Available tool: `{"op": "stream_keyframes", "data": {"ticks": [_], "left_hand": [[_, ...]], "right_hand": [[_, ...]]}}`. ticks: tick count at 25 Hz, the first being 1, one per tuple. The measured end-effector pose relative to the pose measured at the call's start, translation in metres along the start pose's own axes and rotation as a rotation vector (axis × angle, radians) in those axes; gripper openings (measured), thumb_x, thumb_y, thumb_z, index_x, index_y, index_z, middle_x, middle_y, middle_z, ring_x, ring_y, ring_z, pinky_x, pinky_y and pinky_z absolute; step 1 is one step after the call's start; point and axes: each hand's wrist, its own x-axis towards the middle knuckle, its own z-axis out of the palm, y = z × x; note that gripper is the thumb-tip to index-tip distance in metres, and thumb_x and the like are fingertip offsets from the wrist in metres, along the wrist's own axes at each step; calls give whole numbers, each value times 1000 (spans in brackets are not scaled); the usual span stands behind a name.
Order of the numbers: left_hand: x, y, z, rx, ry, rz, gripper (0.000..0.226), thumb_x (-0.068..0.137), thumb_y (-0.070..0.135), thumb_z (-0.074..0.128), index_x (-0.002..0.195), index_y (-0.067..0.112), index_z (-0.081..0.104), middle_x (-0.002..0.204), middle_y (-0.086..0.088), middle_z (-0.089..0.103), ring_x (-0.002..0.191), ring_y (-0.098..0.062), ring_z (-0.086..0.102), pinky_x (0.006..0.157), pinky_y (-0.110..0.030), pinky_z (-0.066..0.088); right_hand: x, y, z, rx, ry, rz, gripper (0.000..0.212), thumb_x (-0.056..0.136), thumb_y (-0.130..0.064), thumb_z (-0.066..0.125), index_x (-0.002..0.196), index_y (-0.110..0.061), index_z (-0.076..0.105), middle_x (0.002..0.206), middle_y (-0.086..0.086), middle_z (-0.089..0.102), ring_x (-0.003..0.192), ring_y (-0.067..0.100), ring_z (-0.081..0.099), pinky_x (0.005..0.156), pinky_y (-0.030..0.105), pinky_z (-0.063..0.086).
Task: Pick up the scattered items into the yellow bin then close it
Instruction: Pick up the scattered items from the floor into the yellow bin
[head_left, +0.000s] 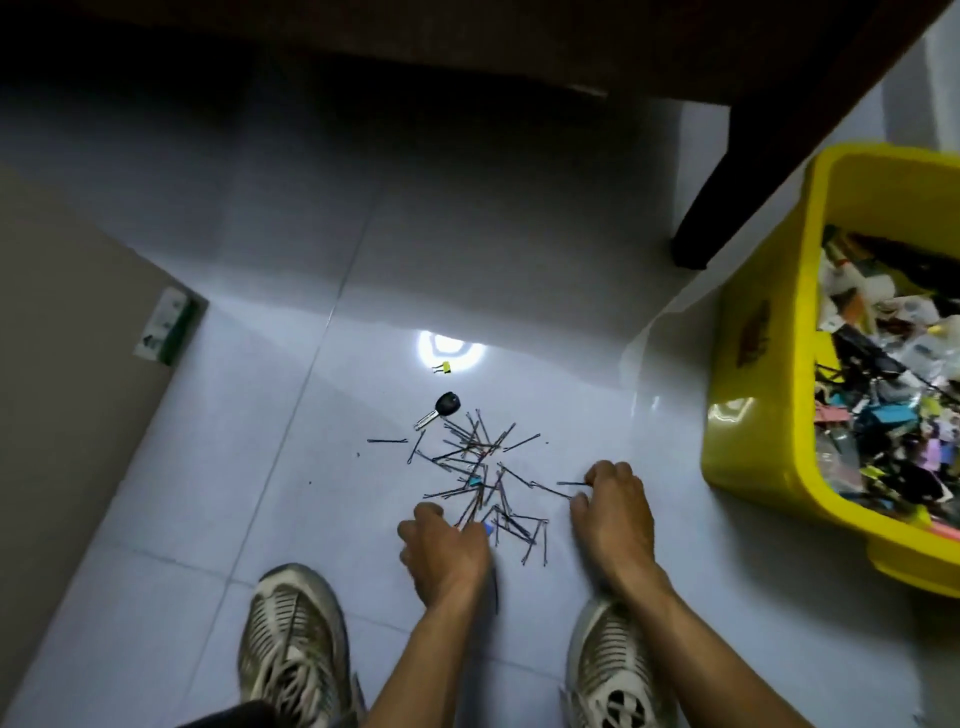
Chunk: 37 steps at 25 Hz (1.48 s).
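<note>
Several dark hairpins lie scattered on the white tiled floor in front of me. A black car key sits at the pile's far edge, and a small yellow binder clip lies beyond it. My left hand curls over the near side of the pile and grips a few hairpins along with a small blue piece. My right hand pinches hairpins at the pile's right end. The yellow bin stands open at the right, full of mixed small items. Its lid is not in view.
A dark furniture leg stands just left of the bin. A brown panel with a small green-and-white box against it borders the floor on the left. My two shoes are planted at the bottom edge.
</note>
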Motion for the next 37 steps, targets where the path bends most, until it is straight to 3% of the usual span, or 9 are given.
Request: {"op": "stream_keyframes", "data": {"ticks": [3,8,12,17,25,28,31,34,37], "left_hand": [[-2,5,6,-120,-93,218,38,82,6,57,118,20,58,117,2,51,108,-19,56,90,-24,40],[76,31,-51,-18,175,267,35,85,11,57,120,15,55,123,-5,47,117,-27,45,92,-31,38],[93,22,-52,168,59,457,42,81,11,58,122,11,54,125,-7,42,117,-24,37,96,-25,32],[82,14,-37,120,-114,666,38,80,5,56,117,12,63,116,-2,56,111,-17,48,93,-16,35],[46,-23,-34,236,-239,645,61,73,23,71,130,26,50,122,5,42,116,-17,38,88,-19,35],[36,-29,-39,368,-138,600,72,67,38,74,131,30,41,122,4,39,113,-20,39,85,-31,44],[19,-47,-38,669,-123,678,89,58,52,74,132,31,29,121,1,33,108,-24,38,81,-35,44],[14,-44,-26,676,-141,748,77,67,49,76,128,26,35,122,-1,37,106,-24,40,84,-34,45],[21,-30,-24,490,-34,708,47,82,41,65,119,22,44,115,-1,45,104,-26,46,82,-36,43]], "right_hand": [[-4,-32,23,74,-141,-190,13,86,-17,55,93,-13,66,97,7,66,93,27,61,73,31,45],[48,-74,9,72,-3,-416,29,90,-20,51,118,-18,58,115,2,60,102,23,57,82,33,46],[104,-140,15,-208,-71,-671,50,87,-13,51,136,-18,42,133,5,45,111,30,45,88,39,42],[95,-137,30,-280,-220,-853,23,90,-14,50,112,-17,56,113,3,52,97,26,48,74,33,38],[28,-49,20,-21,-201,-533,37,86,-12,51,122,-16,58,118,4,54,101,25,51,81,33,44],[13,-32,15,-51,-24,-220,14,86,-24,49,90,-18,60,96,4,65,78,24,53,65,30,41],[-10,-7,20,-174,-327,-3,19,82,-27,52,75,-14,65,86,4,71,70,22,58,63,23,41],[-22,-26,30,316,-574,50,20,84,-13,58,67,-17,69,76,-8,72,67,8,64,68,26,51],[-13,-43,29,438,-374,0,16,80,-8,63,88,-17,73,84,-1,73,78,14,66,77,29,51]]}}
